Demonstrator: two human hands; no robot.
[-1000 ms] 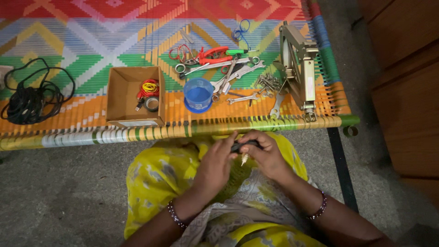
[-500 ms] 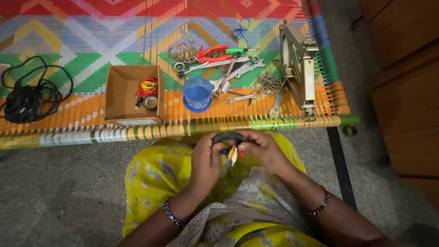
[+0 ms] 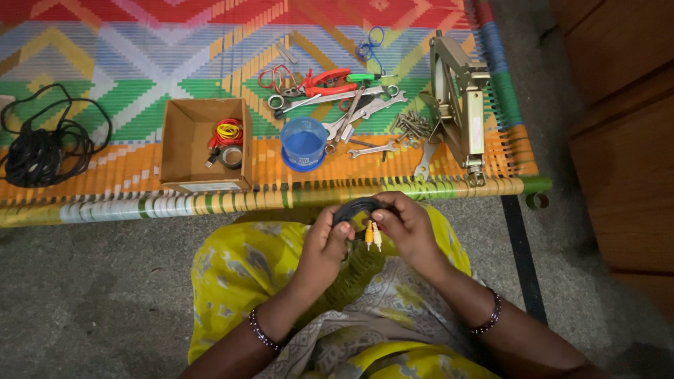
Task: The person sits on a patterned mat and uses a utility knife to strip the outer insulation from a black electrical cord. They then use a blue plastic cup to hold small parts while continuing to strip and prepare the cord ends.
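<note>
Hands at lower centre: left hand (image 3: 328, 242) and right hand (image 3: 405, 228) are closed on a coiled black cable (image 3: 354, 208), judged light and floppy, best pinched across the loops.

1 cardboard box (image 3: 188, 144), 1 blue cup (image 3: 303, 143), 2 cable bundles (image 3: 42, 149)

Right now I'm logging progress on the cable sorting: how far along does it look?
Done: small red and yellow coils already lie in the cardboard box. In hand: the left hand and right hand hold a dark cable bent into a loop, its yellow and white plugs hanging between them. Left: a loose black cable bundle lies on the woven cot, and the box has room.
</note>
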